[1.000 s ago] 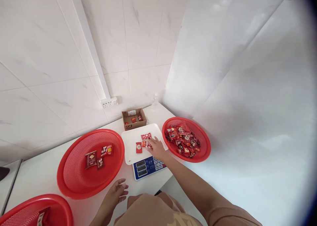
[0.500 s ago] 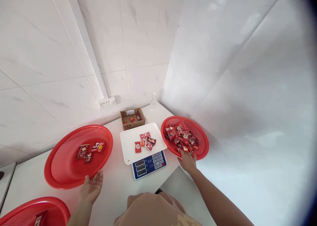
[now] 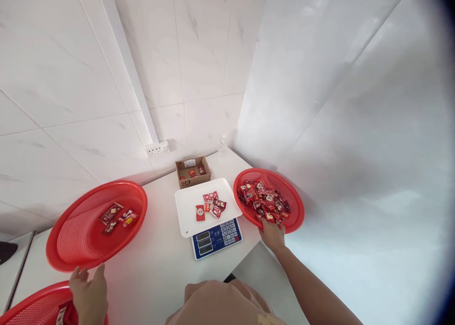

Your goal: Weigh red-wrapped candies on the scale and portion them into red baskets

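Note:
My right hand (image 3: 273, 234) rests at the near rim of a red basket (image 3: 296, 220) heaped with several red snack packets (image 3: 263, 200); whether the fingers hold a packet I cannot tell. My left hand (image 3: 89, 294) is open, fingers spread, just below the near rim of a large red basket (image 3: 71, 249) that holds a few packets (image 3: 115, 215). Between the baskets stands a scale (image 3: 216, 237) with a white tray (image 3: 188, 211) carrying several red packets (image 3: 210, 205).
A small cardboard box (image 3: 192, 171) with a few packets sits behind the scale near the wall. A wall socket (image 3: 156, 149) is above it. Another red basket (image 3: 31, 306) shows at the bottom left corner. The table edge runs under my right forearm.
My right hand left the scale tray and went to the right basket's near rim. The left basket slid left across the table, and my left hand moved left with it.

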Demonstrator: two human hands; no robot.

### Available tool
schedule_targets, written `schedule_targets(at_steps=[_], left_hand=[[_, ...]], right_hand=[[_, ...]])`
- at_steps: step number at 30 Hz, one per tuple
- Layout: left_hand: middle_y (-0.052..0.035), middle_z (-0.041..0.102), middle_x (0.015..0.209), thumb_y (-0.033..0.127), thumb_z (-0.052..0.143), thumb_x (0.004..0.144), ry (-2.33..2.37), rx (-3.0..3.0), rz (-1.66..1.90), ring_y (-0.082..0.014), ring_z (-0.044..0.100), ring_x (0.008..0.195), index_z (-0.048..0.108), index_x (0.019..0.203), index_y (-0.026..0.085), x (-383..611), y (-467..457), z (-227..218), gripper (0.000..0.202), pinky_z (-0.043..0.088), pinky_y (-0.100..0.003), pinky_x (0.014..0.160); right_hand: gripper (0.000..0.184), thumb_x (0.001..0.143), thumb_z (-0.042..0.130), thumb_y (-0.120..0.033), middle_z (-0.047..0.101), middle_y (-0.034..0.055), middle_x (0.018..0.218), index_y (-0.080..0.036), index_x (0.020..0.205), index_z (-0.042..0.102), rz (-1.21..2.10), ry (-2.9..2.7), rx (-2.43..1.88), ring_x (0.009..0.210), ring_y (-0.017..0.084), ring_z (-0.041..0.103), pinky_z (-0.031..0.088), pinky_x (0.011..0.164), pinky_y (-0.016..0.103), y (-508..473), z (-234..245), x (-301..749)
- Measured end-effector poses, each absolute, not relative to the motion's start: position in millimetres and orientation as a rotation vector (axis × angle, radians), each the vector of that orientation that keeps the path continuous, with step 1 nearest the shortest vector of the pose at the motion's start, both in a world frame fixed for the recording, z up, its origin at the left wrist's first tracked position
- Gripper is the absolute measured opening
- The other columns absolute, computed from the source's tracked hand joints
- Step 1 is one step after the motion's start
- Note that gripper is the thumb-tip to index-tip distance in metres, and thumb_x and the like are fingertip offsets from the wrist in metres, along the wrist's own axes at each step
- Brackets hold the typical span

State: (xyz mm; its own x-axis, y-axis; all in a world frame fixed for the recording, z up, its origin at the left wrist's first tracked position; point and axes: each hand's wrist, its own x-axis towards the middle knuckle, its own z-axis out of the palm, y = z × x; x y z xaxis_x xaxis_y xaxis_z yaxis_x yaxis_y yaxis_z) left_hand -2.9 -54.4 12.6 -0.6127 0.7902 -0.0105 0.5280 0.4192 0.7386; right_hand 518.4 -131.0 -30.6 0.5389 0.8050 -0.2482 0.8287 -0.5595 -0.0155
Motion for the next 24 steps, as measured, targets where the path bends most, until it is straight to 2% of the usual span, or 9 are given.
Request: schedule_targets(at_steps=[2, 5, 7, 9, 12, 16, 24], left_hand=[[-0.0252, 0.041, 0.144, 0.053, 0.054, 0.073, 2.391, 1.083, 0.925, -0.0423, 0.039, 0.131, 0.026, 0.144, 0.005, -0.6, -64.4, 16.1, 0.09, 0.035, -0.058, 0.106], [-0.028, 0.035, 0.147, 0.054, 0.049, 0.076, 2.449, 1.103, 0.768, -0.0445, 0.029, 0.137, 0.024, 0.145, 0.002, -1.7, -73.4, 19.1, 0.089, 0.03, -0.061, 0.108], [-0.0297, 0.03, 0.148, 0.053, 0.043, 0.079, 2.466, 1.255, 0.715, -0.0435, 0.023, 0.14, 0.025, 0.144, 0.001, -1.7, -73.4, 17.9, 0.085, 0.027, -0.061, 0.109], [-0.029, 0.029, 0.149, 0.05, 0.035, 0.084, 2.443, 1.502, 0.664, -0.0399, 0.02, 0.142, 0.03, 0.142, 0.001, 1.7, -67.7, 15.2, 0.076, 0.023, -0.056, 0.112], [-0.0265, 0.033, 0.148, 0.041, 0.029, 0.087, 2.37, 1.715, 0.49, -0.0373, 0.02, 0.142, 0.032, 0.141, 0.0, 13.9, -51.5, 11.7, 0.067, 0.022, -0.053, 0.113], [-0.0243, 0.044, 0.142, 0.032, 0.027, 0.09, 2.314, 1.776, 0.191, -0.0378, 0.022, 0.141, 0.026, 0.144, 0.002, 33.7, -29.5, 10.4, 0.062, 0.023, -0.057, 0.109], [-0.0252, 0.047, 0.14, 0.031, 0.032, 0.089, 2.218, 1.881, 0.051, -0.0358, 0.039, 0.132, 0.037, 0.139, 0.005, 45.6, -23.9, 4.6, 0.057, 0.027, -0.06, 0.104]], right_hand=[[0.045, 0.089, 0.041, -0.023, 0.067, 0.0084, 0.113, -0.026, 0.134, 0.048, -0.349, 1.428, 2.662, 0.113, 0.024, 0.056, 0.023, 0.105, 0.048, -131.0, -30.1, 518.1], [0.044, 0.089, 0.041, -0.022, 0.067, 0.0089, 0.114, -0.025, 0.133, 0.05, -0.345, 1.426, 2.67, 0.112, 0.024, 0.056, 0.024, 0.105, 0.047, -131.5, -27.7, 517.0], [0.044, 0.089, 0.042, -0.023, 0.068, 0.0097, 0.112, -0.023, 0.133, 0.05, -0.335, 1.422, 2.668, 0.11, 0.024, 0.057, 0.025, 0.104, 0.046, -132.0, -26.2, 516.3], [0.045, 0.089, 0.042, -0.023, 0.068, 0.0097, 0.11, -0.023, 0.133, 0.049, -0.326, 1.421, 2.668, 0.109, 0.024, 0.058, 0.025, 0.104, 0.046, -132.5, -25.9, 516.0], [0.045, 0.09, 0.042, -0.024, 0.068, 0.0098, 0.109, -0.023, 0.134, 0.049, -0.323, 1.418, 2.672, 0.108, 0.024, 0.058, 0.025, 0.104, 0.045, -132.9, -27.6, 516.4], [0.045, 0.09, 0.042, -0.024, 0.069, 0.0103, 0.108, -0.022, 0.134, 0.05, -0.324, 1.415, 2.664, 0.107, 0.024, 0.059, 0.026, 0.103, 0.045, -132.6, -28.8, 517.6], [0.045, 0.089, 0.042, -0.023, 0.069, 0.0096, 0.109, -0.024, 0.133, 0.05, -0.34, 1.428, 2.693, 0.108, 0.025, 0.058, 0.024, 0.104, 0.047, -131.7, -29.2, 517.8]])
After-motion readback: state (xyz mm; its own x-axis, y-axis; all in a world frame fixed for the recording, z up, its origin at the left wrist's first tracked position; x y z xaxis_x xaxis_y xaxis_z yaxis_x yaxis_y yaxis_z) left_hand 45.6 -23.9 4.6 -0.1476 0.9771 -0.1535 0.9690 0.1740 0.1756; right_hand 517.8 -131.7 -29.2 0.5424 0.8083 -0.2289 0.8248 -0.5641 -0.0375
